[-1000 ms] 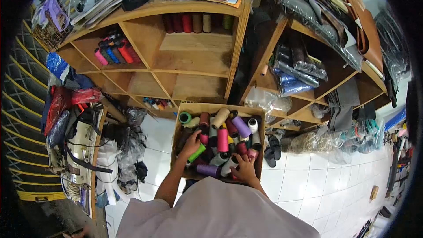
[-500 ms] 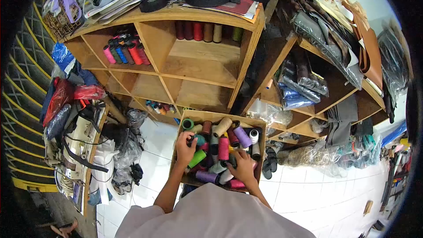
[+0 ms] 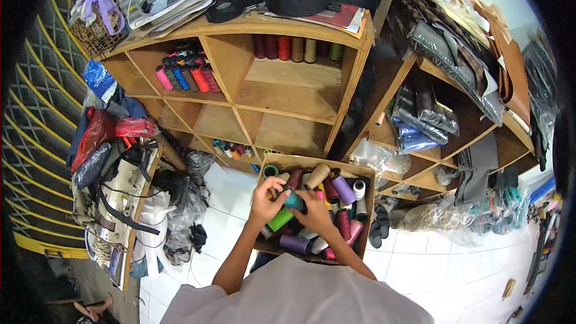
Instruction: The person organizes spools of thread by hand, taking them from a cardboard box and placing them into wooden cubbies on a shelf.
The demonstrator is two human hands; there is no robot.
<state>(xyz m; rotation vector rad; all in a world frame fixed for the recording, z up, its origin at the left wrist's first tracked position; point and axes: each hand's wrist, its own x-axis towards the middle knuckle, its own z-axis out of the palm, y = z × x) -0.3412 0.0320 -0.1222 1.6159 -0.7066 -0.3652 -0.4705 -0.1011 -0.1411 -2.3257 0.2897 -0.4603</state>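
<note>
Over the open cardboard box (image 3: 372,204), my two hands meet at a teal thread spool (image 3: 294,201). My left hand (image 3: 266,201) has its fingers closed around the near-left end of the spool. From the other side, my right hand (image 3: 313,211) closes on it too; some of its fingertips are hidden. Several thread spools lie jumbled below, among them a bright green spool (image 3: 280,220), a purple spool (image 3: 344,190), a beige spool (image 3: 317,176) and a white spool (image 3: 359,189). A dark purple spool (image 3: 295,243) rests near my right wrist.
Ahead stands a wooden shelf (image 3: 288,114) with spools upright in its upper compartments and small ones low down. Another shelf (image 3: 420,204) with plastic-wrapped material is on the right. A cluttered bench (image 3: 129,216) and plastic bags (image 3: 180,222) are on the left. Dark sandals (image 3: 379,226) lie beside the box.
My right hand has moved up and left from the pile to the teal spool. My left hand has brought that spool toward the middle of the box. The view has shifted slightly.
</note>
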